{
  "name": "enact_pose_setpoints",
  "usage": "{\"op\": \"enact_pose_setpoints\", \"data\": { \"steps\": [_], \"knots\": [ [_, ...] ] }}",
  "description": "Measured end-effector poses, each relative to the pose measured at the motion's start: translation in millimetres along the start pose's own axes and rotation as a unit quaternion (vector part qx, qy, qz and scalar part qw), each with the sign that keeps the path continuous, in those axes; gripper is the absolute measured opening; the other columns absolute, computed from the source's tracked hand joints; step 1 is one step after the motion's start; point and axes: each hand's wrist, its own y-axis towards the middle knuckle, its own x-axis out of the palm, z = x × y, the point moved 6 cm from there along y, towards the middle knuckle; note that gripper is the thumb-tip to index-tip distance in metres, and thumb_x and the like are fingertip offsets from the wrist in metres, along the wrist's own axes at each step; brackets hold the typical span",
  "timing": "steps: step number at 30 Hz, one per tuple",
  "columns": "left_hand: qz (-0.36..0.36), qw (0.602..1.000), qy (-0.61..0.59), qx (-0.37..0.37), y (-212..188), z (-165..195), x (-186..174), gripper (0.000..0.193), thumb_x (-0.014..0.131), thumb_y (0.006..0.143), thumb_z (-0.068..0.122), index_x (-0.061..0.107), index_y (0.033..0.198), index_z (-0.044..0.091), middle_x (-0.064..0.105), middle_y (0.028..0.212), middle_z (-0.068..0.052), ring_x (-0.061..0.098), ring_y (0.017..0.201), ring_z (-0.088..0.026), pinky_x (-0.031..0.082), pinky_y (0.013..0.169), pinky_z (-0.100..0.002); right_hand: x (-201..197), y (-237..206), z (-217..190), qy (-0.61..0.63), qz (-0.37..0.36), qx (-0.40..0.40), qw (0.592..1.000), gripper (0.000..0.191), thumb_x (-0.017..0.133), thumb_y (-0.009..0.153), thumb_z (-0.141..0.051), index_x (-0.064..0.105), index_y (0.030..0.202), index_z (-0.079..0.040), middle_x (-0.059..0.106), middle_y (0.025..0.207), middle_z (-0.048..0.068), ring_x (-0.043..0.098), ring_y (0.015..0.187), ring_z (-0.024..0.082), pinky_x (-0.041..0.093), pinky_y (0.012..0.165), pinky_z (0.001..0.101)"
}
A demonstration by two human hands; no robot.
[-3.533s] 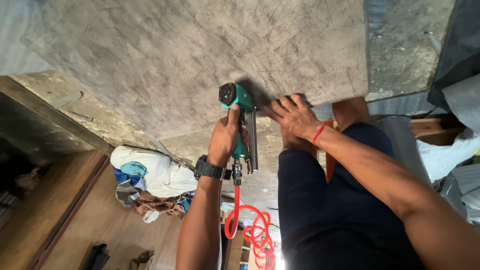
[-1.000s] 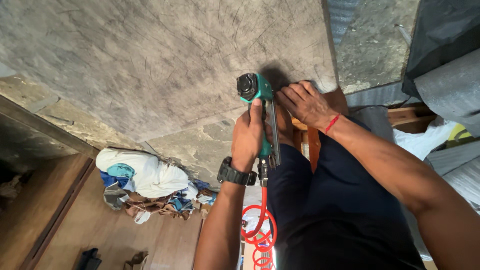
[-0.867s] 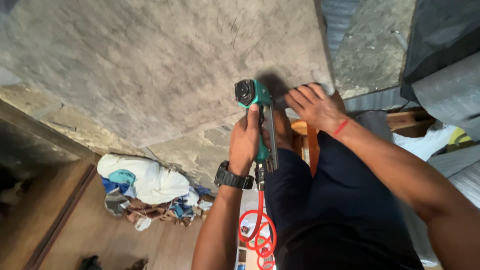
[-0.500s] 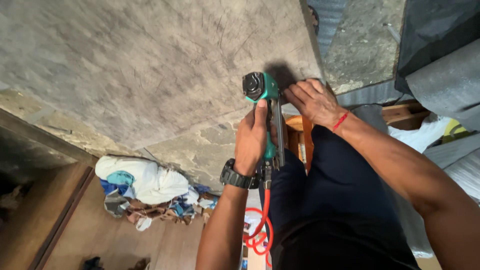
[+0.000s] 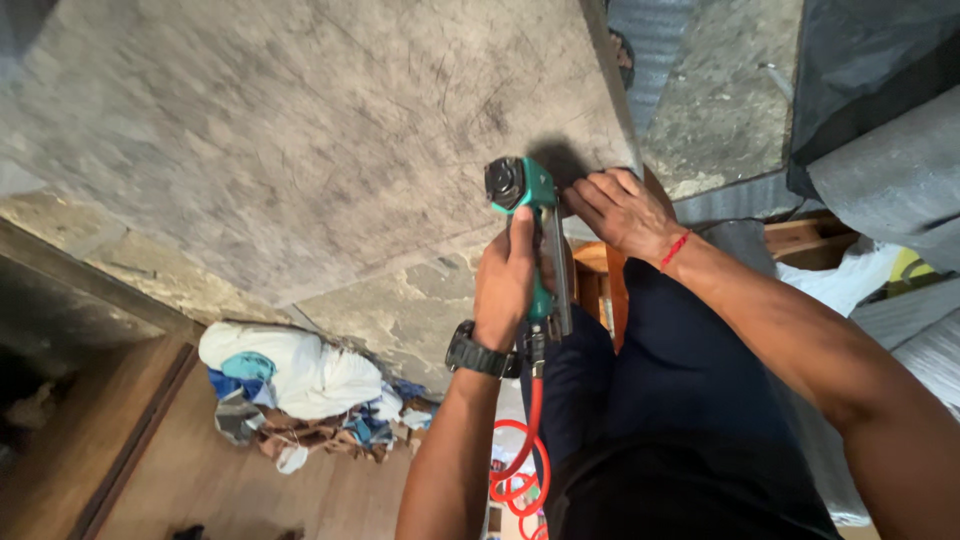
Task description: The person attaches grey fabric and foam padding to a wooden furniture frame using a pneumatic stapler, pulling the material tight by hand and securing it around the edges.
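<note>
My left hand (image 5: 508,280), with a black watch on its wrist, is closed around the grip of a green pneumatic stapler (image 5: 528,215). The stapler's nose is pressed against the edge of a large grey sheet-covered panel (image 5: 300,140). A red coiled air hose (image 5: 520,460) hangs down from the tool's base. My right hand (image 5: 618,208), with a red band on its wrist, lies flat with fingers spread on the panel's edge, right beside the stapler's head. My dark-trousered leg (image 5: 660,400) is between my two arms.
A white bundle and mixed cloth scraps (image 5: 300,385) lie on the wooden floor (image 5: 190,470) below the panel. Grey and dark fabric rolls (image 5: 880,150) are stacked at the right, over a wooden frame piece (image 5: 800,235).
The stapler and both hands have shifted a little to the right along the panel's edge. The left hand keeps the same grip, and the right hand stays flat beside the tool.
</note>
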Motion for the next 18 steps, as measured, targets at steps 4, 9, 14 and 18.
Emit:
{"op": "enact_pose_setpoints", "data": {
  "steps": [4,9,14,18],
  "knots": [
    [0.061,0.992,0.112,0.02,1,-26,-61,0.069,0.045,0.098,0.064,0.075,0.101,0.001,0.065,0.073,-0.007,0.065,0.064,-0.018,0.051,0.058,-0.035,-22,-3,9,-0.033,-0.037,-0.027,0.998,0.051,0.062,0.08,-0.013,0.067,0.13,-0.006,0.062,0.13,0.007,0.056,0.124,0.025,0.044,0.108,0.0394],
    [0.384,0.824,0.416,0.026,10,-66,-215,0.06,0.056,0.112,0.058,0.072,0.109,0.001,0.07,0.089,-0.026,0.069,0.082,-0.044,0.054,0.072,-0.051,-75,-10,31,-0.019,0.053,0.061,0.997,0.045,0.067,0.093,-0.025,0.063,0.131,-0.003,0.056,0.137,0.014,0.049,0.132,0.035,0.039,0.113,0.0514],
    [0.504,0.731,0.382,0.257,66,-71,-292,0.07,0.073,0.103,0.026,0.036,0.156,-0.001,0.069,0.122,-0.029,0.067,0.097,-0.047,0.053,0.079,-0.053,-24,21,-10,-0.002,-0.202,0.055,0.978,0.047,0.068,0.096,-0.022,0.061,0.139,-0.002,0.056,0.137,0.012,0.051,0.133,0.03,0.041,0.121,0.0436],
    [0.497,0.783,0.283,0.245,105,-105,-293,0.086,0.08,0.098,0.026,0.026,0.16,0.001,0.06,0.131,-0.028,0.059,0.116,-0.046,0.049,0.093,-0.051,-13,48,-69,-0.02,-0.02,-0.031,0.999,0.046,0.067,0.097,-0.021,0.059,0.138,-0.001,0.061,0.135,0.014,0.054,0.128,0.031,0.04,0.113,0.0486]
  ]
}}
